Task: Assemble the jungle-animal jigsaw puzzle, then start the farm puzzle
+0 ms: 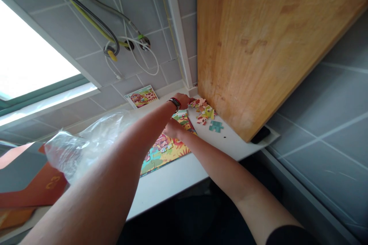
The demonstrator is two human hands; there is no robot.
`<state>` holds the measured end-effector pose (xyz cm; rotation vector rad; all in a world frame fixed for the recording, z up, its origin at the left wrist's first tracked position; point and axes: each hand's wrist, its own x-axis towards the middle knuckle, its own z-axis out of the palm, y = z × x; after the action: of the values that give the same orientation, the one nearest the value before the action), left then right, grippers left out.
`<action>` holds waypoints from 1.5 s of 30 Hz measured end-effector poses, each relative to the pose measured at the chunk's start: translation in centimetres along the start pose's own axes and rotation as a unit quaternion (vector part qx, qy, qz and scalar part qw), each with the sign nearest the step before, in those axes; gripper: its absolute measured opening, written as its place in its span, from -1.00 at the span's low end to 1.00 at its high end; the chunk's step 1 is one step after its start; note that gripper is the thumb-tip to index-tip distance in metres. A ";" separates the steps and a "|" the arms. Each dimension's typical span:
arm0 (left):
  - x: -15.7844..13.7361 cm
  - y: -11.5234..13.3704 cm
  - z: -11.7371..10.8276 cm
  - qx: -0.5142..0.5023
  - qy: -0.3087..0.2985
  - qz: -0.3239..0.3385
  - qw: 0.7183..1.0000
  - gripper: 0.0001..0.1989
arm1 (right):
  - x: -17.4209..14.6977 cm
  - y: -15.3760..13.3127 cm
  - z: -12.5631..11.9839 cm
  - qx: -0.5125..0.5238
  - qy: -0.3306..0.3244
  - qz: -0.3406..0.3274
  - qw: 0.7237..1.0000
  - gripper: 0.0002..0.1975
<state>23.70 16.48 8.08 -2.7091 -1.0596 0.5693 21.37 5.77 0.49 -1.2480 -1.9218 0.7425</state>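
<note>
My left hand [184,100], with a dark band on its wrist, reaches across my right one to a heap of loose jigsaw puzzle pieces [204,110]. Its fingers curl closed at the heap's near edge; what they hold, if anything, is hidden. Over the partly assembled jigsaw puzzle [169,155] lies my right hand [173,128], whose fingertips my left forearm and the hand itself mostly cover. A separate teal puzzle piece [216,126] rests on the white surface, to the right of the puzzle.
A colourful picture card [142,97] leans against the tiled wall. Crumpled clear plastic [86,145] and a red-orange box [43,183] sit at the left. A big wooden board [258,46] stands at the right, a dark object [261,135] beside its foot. Cables [94,19] hang above.
</note>
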 end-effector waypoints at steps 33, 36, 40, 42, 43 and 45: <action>-11.8 -6.7 4.8 -0.006 0.241 0.034 0.970 -0.64 | 0.8 1.2 0.0 0.053 0.083 0.035 0.994 -0.77; -17.2 -8.2 7.5 -0.029 0.351 0.105 0.930 -0.68 | 1.2 1.7 0.1 0.063 0.108 0.064 0.990 -0.82; -23.5 -8.8 10.8 -0.025 0.433 0.138 0.891 -0.72 | 1.4 1.8 -0.1 0.215 0.089 0.091 0.968 -0.75; -25.6 -8.5 12.3 -0.040 0.447 0.152 0.880 -0.67 | 1.2 1.4 -0.3 0.296 0.052 0.093 0.949 -0.63; -26.3 -8.3 13.0 -0.048 0.452 0.154 0.877 -0.64 | 1.0 1.0 -0.4 0.318 0.024 0.084 0.944 -0.59; -27.2 -7.9 14.5 -0.069 0.456 0.155 0.873 -0.59 | 0.4 0.2 -0.4 0.319 -0.051 0.051 0.945 -0.56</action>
<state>-5.46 4.11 4.95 -2.7164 -0.4095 -0.7457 21.63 6.27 0.67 -0.9092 -1.5031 1.3720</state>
